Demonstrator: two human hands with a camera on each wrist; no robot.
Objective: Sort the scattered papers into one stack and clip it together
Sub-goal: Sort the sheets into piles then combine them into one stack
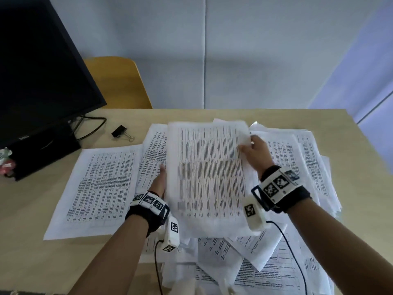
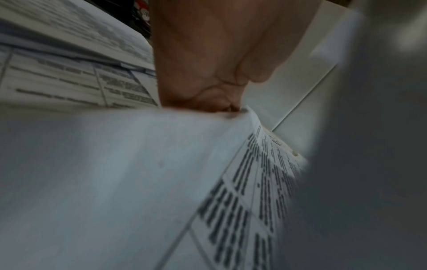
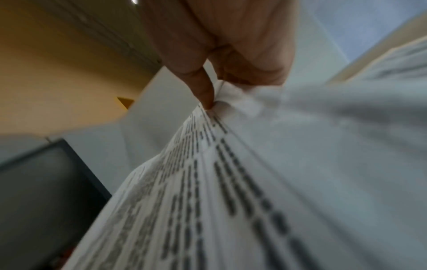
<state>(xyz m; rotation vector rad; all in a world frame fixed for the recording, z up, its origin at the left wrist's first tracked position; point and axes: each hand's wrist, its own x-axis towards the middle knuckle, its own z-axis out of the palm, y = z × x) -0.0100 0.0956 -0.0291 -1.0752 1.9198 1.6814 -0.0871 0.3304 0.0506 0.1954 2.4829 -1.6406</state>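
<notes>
While both hands [image 1: 254,151] pinch printed sheet [image 1: 209,177] | sheet text blurred | monitor [image 1: 40,67] reads DELL

binder clip [image 1: 120,131] behind left sheet [image 1: 96,189] | monitor [image 1: 38,67] far left | held sheets [image 1: 209,177] – above the pile [image 1: 265,262]

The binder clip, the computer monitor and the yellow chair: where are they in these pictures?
binder clip [image 1: 119,131]: head view, on its black body, lying on the desk.
computer monitor [image 1: 38,67]: head view, on the dark screen.
yellow chair [image 1: 119,81]: head view, on its backrest behind the desk.
</notes>
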